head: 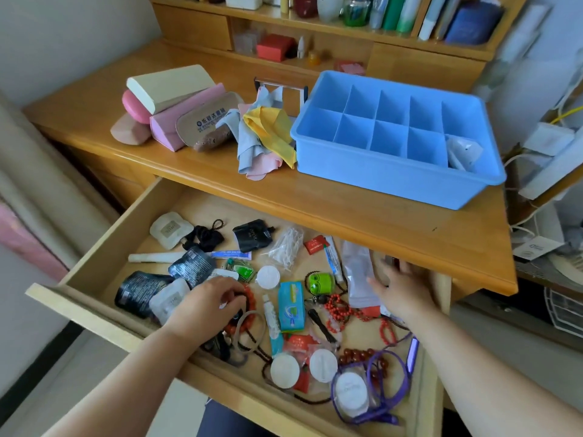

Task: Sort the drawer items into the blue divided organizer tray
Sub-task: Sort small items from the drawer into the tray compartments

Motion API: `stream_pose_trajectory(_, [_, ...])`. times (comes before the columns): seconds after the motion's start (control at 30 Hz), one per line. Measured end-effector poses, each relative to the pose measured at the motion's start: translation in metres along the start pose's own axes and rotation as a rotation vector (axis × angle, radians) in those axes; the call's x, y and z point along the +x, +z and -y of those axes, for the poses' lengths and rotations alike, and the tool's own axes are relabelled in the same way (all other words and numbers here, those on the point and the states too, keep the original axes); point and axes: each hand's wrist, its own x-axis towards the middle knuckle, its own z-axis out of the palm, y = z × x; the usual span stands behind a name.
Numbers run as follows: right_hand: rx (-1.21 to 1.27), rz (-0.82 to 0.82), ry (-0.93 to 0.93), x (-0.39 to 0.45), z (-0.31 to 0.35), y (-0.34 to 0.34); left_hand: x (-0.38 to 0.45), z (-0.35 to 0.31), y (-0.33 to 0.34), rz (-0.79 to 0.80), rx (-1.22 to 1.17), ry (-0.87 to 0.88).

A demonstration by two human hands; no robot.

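Head view down onto a wooden desk and its pulled-out drawer. Upper right of frame: blue divided organizer tray on the desk, a white packet in its right-end compartment. Lower centre: drawer littered with sachets, bead bracelets and small tubes. Left hand reaching in, fingers curled around a red bead bracelet. Right hand spread flat, fingers apart, beside a translucent pouch.

The organizer tray sits on the desk, behind the open drawer.
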Motion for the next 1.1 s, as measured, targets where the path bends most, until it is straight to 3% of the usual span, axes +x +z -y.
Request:
stream_pose_trajectory(0.1, [0.012, -0.021, -0.056, -0.008, -0.002, 0.017, 0.001, 0.002, 0.007, -0.020, 0.003, 0.013])
stream_pose_trajectory(0.27, [0.179, -0.181, -0.368, -0.043, -0.002, 0.030, -0.003, -0.007, 0.002, -0.049, 0.004, 0.051])
stream_pose_trajectory(0.4, [0.473, -0.324, -0.361, -0.056, 0.015, 0.005, 0.004, -0.047, -0.003, -0.109, -0.034, 0.167])
stream_pose_trajectory(0.5, [0.781, -0.225, -0.314, -0.063, 0.029, -0.028, 0.020, -0.100, -0.006, -0.003, -0.192, 0.309])
stream_pose_trajectory(0.63, [1.128, -0.120, -0.297, -0.068, 0.034, -0.075, 0.048, -0.156, -0.009, 0.287, -0.450, 0.295])
stream_pose_trajectory(0.7, [1.240, -0.149, -0.272, -0.066, 0.030, -0.097, 0.062, -0.173, -0.017, 0.278, -0.589, 0.286])
stream_pose_trajectory(0.77, [1.228, -0.154, -0.261, -0.062, 0.023, -0.120, 0.076, -0.188, -0.027, 0.239, -0.613, 0.318])
stream_pose_trajectory(0.87, [0.939, -0.040, -0.375, -0.055, 0.009, -0.154, 0.099, -0.214, -0.042, 0.241, -0.452, 0.489])
stream_pose_trajectory(0.93, [0.770, -0.007, -0.421, -0.049, 0.002, -0.176, 0.113, -0.230, -0.045, 0.175, -0.342, 0.560])
stream_pose_trajectory(1.0, [0.799, -0.080, -0.422, -0.041, -0.003, -0.197, 0.126, -0.241, -0.046, -0.003, -0.342, 0.605])
stream_pose_trajectory(1.1, [0.786, -0.435, -0.339, -0.019, -0.016, -0.224, 0.146, -0.237, -0.048, -0.326, -0.215, 0.622])
